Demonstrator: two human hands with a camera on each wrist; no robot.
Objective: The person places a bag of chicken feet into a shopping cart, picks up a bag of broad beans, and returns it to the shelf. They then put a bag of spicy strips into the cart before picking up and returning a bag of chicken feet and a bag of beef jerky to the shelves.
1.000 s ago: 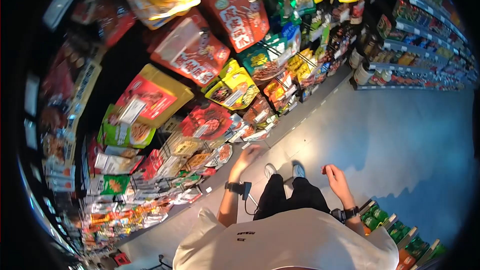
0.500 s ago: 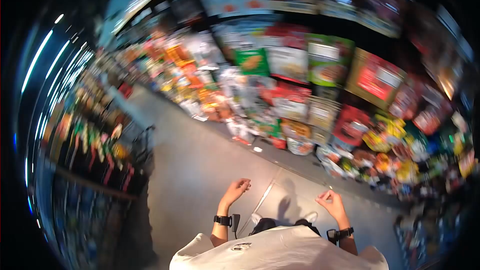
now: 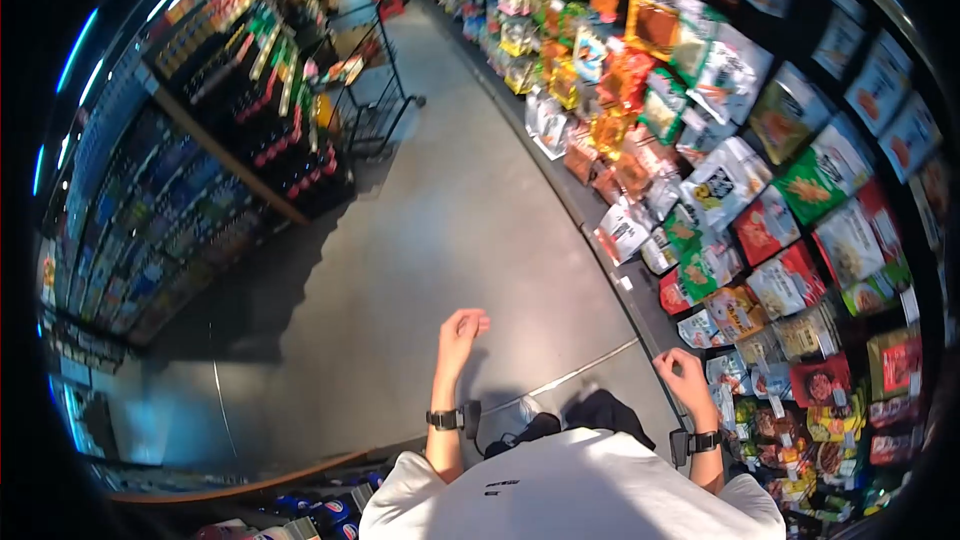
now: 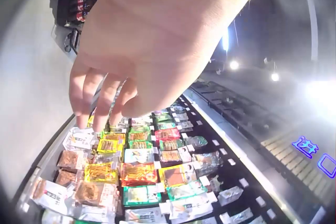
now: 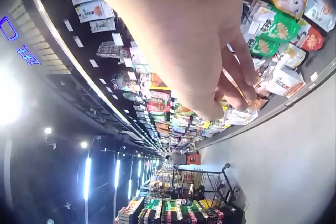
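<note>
In the head view my left hand (image 3: 460, 337) hangs over the aisle floor, its fingers loosely bent and holding nothing. My right hand (image 3: 687, 380) is likewise empty, thumb and fingers loosely curled, close to the rack of hanging snack bags (image 3: 720, 185). From the left wrist view, the palm (image 4: 152, 29) and slack fingers overlap rows of snack packets (image 4: 139, 174). The right wrist view shows that hand (image 5: 184, 40) in front of more packets, among them a green bag (image 5: 278, 24).
Shelving with bottles (image 3: 200, 140) lines the left of the aisle. A black shopping cart (image 3: 370, 80) stands ahead beside it. Grey floor (image 3: 430, 200) runs between the shelving and the snack rack. A curved display edge (image 3: 250, 485) lies at lower left.
The head view has swung left, so the snack rack has passed from the left side to the right. The cart and aisle now show ahead. Both hands stay empty, held in front of the body.
</note>
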